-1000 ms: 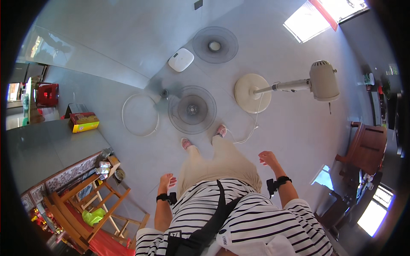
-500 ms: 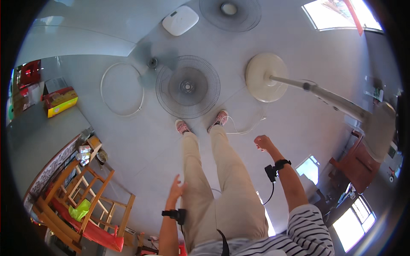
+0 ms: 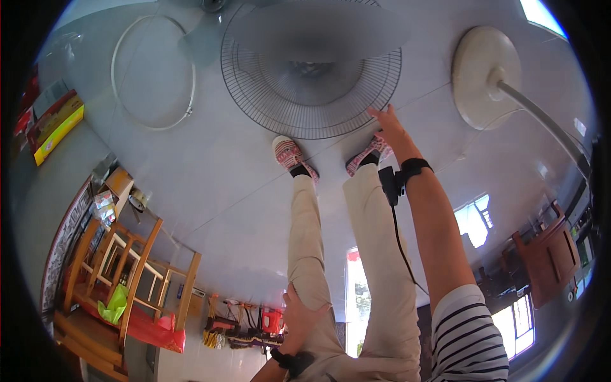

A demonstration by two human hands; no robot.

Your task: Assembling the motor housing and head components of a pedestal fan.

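On the floor in front of my feet lies a round wire fan grille (image 3: 273, 105), its upper part hidden by a blurred grey patch. My right hand (image 3: 391, 127) reaches down to the grille's near right rim with fingers apart. Whether the fingertips touch the wire I cannot tell. My left hand (image 3: 304, 319) rests on my left leg near the knee, its fingers spread and holding nothing. Left of the grille lies a thin white ring (image 3: 193, 95), with part of a translucent fan blade (image 3: 202, 46) between them.
A pedestal fan's round cream base (image 3: 474, 76) stands at the right, its pole (image 3: 547, 118) leaning away toward the right edge. Wooden chairs (image 3: 143, 280) with a red cover are at the lower left. A yellow and red box (image 3: 60, 127) sits at the far left.
I have bent forward, so the grille appears larger and closer. My right hand has moved down to its rim and its fingers have opened. My left hand has come onto my leg.
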